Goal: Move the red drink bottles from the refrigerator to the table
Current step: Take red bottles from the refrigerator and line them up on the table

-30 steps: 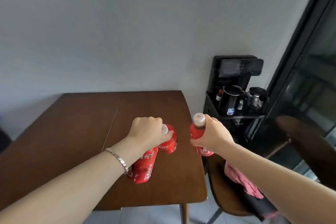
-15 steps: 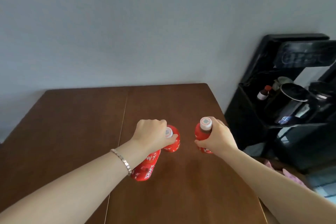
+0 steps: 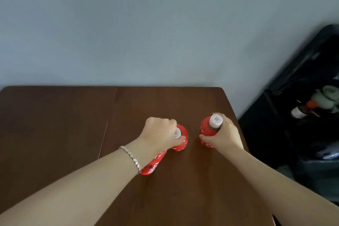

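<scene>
Both hands grip red bottles over the table [image 3: 64, 124]: the left hand [image 3: 161, 134] clasps two [image 3: 180, 138] by their necks, one slanting under the wrist, and the right hand [image 3: 222, 136] wraps a third [image 3: 208, 130]. Released carelessly, the slanted bottle would likely tip and roll.

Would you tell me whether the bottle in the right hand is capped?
Capped: a pale cap sits on the red bottle.

Both forearms extended, left hand [image 3: 161, 134] and right hand [image 3: 224, 136] in closed grips.
</scene>
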Demonstrator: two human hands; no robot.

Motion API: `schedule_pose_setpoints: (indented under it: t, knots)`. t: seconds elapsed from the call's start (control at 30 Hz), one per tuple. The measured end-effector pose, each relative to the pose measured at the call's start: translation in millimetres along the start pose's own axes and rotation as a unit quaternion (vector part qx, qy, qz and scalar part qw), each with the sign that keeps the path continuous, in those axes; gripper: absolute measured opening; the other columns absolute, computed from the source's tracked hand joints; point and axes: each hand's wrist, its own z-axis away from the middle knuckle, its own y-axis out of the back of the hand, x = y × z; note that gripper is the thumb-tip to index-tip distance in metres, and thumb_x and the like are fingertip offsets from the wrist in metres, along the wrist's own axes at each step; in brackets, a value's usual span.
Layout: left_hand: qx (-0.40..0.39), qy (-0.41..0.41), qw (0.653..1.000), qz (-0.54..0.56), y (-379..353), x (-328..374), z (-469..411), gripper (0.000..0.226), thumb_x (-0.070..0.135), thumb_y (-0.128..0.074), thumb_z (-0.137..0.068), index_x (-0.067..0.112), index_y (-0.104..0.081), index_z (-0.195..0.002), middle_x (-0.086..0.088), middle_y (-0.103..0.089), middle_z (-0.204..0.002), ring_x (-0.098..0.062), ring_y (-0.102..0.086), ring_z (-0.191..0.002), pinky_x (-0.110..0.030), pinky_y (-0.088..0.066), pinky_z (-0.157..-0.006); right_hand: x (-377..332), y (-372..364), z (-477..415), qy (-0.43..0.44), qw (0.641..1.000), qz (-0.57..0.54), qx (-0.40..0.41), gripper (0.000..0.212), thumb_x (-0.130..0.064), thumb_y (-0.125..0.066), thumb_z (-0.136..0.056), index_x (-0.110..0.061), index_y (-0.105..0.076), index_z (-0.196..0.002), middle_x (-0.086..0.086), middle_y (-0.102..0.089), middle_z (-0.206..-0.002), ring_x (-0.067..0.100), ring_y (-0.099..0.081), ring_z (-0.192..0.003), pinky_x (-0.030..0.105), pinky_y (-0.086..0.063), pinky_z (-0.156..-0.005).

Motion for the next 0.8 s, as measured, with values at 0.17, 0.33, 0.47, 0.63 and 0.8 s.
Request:
schedule_pose_setpoints:
  t: [0.17,0.33,0.47,0.63,0.8]
  knots:
    - [-0.001,-0.013,1.000,-0.013,-6,-1,-37,0.046,0.058,-0.041,-0.088,0.014,-0.054,-0.090,0.001,-0.062,-0.085,-0.021,-0.059,-0.076,-0.026,-0.028,-0.056,0,-12,-52,0.014,0.999,-0.036,-0.010,0.079,-0.026,-0.086,-0.062,-0.026,-0.045,-0.129,-0.001,-0.052,-0.128,0.019,-0.052,-0.118,0.029,-0.043,-0.094]
    - [-0.009,-0.016,1.000,-0.017,-7,-7,-71,0.045,0.058,-0.043,-0.087,0.014,-0.047,-0.076,0.002,-0.051,-0.071,-0.020,-0.048,-0.065,-0.025,-0.022,-0.048,8,-21,-69,0.003,0.997,-0.058,-0.044,0.098,-0.024,-0.087,-0.062,-0.024,-0.030,-0.142,0.001,-0.043,-0.141,0.020,-0.045,-0.128,0.034,-0.041,-0.102]
    - [-0.008,-0.045,0.998,-0.045,-2,-13,-93,0.043,0.057,-0.042,-0.088,0.015,-0.046,-0.078,-0.001,-0.063,-0.083,-0.023,-0.051,-0.069,-0.027,-0.027,-0.054,12,-18,-65,0.018,0.995,-0.018,-0.098,0.124,-0.024,-0.088,-0.059,-0.025,-0.003,-0.149,0.001,-0.018,-0.152,0.020,-0.024,-0.141,0.039,-0.030,-0.113]
    - [-0.033,-0.055,0.998,-0.004,0,-12,-108,0.045,0.064,-0.046,-0.085,0.019,-0.048,-0.090,0.003,-0.056,-0.082,-0.021,-0.057,-0.081,-0.029,-0.030,-0.061,13,-23,-61,0.007,0.995,-0.053,-0.086,0.112,-0.020,-0.087,-0.062,-0.021,-0.014,-0.148,0.002,-0.023,-0.150,0.019,-0.034,-0.136,0.032,-0.036,-0.107]
    - [-0.041,0.016,0.995,0.088,-14,-18,-90,0.061,0.069,-0.056,-0.074,0.020,-0.045,-0.110,0.003,-0.059,-0.092,-0.022,-0.061,-0.090,-0.029,-0.037,-0.065,3,-31,-59,-0.042,0.989,-0.136,-0.026,0.122,-0.023,-0.089,-0.059,-0.025,-0.007,-0.149,0.005,-0.018,-0.151,0.021,-0.031,-0.137,0.037,-0.033,-0.109]
